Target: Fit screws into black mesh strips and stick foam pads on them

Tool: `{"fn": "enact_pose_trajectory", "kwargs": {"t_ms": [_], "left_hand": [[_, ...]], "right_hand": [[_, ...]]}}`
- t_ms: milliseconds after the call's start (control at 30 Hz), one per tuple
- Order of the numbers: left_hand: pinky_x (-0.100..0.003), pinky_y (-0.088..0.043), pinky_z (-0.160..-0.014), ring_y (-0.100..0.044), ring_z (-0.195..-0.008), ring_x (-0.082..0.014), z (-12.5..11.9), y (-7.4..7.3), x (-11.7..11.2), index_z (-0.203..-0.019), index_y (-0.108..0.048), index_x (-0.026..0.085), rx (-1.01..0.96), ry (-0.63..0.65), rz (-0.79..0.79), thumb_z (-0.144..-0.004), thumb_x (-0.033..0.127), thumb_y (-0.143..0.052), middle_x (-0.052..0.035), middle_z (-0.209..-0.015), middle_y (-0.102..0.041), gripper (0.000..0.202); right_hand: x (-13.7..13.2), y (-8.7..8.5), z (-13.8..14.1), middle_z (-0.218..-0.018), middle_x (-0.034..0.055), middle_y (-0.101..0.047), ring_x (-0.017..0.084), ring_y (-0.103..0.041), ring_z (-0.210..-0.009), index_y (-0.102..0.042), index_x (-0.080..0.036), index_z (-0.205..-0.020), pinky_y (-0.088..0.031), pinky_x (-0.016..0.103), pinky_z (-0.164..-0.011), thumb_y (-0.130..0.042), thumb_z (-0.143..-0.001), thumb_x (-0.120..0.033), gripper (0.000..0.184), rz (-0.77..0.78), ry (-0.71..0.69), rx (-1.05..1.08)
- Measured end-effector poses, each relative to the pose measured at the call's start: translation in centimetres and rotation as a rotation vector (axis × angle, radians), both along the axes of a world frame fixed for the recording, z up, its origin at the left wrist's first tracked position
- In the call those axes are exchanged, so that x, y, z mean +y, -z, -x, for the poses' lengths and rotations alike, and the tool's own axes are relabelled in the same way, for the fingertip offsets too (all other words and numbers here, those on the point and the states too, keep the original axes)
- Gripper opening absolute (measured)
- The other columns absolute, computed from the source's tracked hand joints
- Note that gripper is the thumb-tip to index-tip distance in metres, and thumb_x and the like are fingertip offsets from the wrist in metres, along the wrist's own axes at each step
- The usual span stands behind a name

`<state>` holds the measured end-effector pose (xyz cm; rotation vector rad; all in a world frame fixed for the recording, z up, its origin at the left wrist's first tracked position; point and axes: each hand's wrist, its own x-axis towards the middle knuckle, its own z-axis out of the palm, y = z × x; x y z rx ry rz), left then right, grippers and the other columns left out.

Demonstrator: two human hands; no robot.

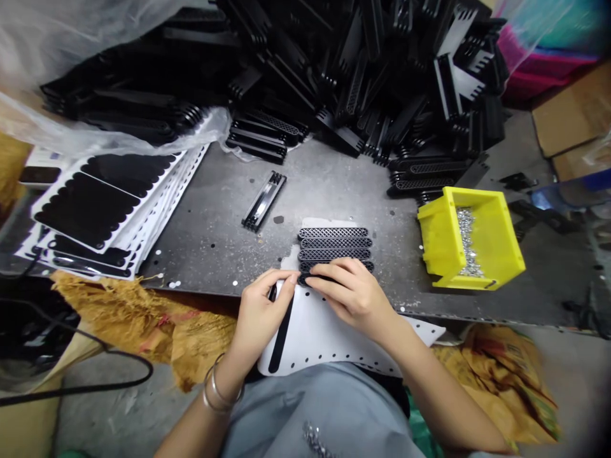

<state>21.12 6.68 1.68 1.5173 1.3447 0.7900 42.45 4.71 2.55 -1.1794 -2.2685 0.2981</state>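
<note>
A black plastic part (pixel 335 243) with several rounded, latticed bars lies flat at the front of the table, directly before me. My right hand (pixel 356 296) reaches over its nearest bar, fingers bent onto the black piece there. At the left end of that bar, my left hand (pixel 267 308) has thumb and forefinger pinched together; what is between them is too small to make out. Below both hands, a white backing sheet (pixel 329 334) with small dark dots lies over the table edge and my lap. One long black strip (pixel 282 337) sticks on its left side.
A yellow bin (pixel 436 245) of small metal pieces stands right. Sheets of black stickers (pixel 90 216) are stacked left. Black plastic parts (pixel 353 70) are heaped along the back. A single black part (pixel 264 201) lies mid-table. Orange sacking (pixel 191 343) hangs below the front edge.
</note>
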Motion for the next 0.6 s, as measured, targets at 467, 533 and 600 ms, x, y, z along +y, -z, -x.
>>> {"fn": "enact_pose_trajectory", "kwargs": {"t_ms": [467,533,600], "left_hand": [[-0.029,-0.054,-0.085,-0.071,-0.086,-0.0195,-0.2,-0.1,0.3,-0.094,-0.078,0.022,0.013,0.000,0.041,-0.096,0.035,-0.066,-0.0024,-0.091,-0.079,0.018],[-0.029,-0.053,-0.083,-0.070,-0.083,-0.0188,-0.4,-0.3,0.4,-0.091,-0.076,0.022,0.049,-0.009,0.055,-0.094,0.034,-0.068,-0.0012,-0.087,-0.078,0.015],[-0.029,-0.053,-0.082,-0.069,-0.080,-0.0184,-0.5,-0.6,0.5,-0.087,-0.074,0.022,0.072,-0.012,0.069,-0.093,0.033,-0.068,-0.0002,-0.084,-0.076,0.014]], "right_hand": [[-0.2,-0.1,0.5,-0.121,0.0087,-0.076,0.024,-0.059,-0.099,-0.073,-0.019,-0.121,-0.044,0.039,-0.077,-0.051,-0.103,-0.013,0.028,0.000,0.009,-0.117],[-0.4,-0.5,0.3,-0.124,0.0093,-0.076,0.024,-0.060,-0.100,-0.072,-0.019,-0.123,-0.045,0.038,-0.076,-0.049,-0.104,-0.012,0.030,-0.008,0.001,-0.150],[-0.8,-1.0,-0.5,-0.127,0.0112,-0.074,0.024,-0.062,-0.101,-0.071,-0.020,-0.127,-0.047,0.039,-0.076,-0.051,-0.106,-0.017,0.029,0.018,0.035,-0.139]]}}
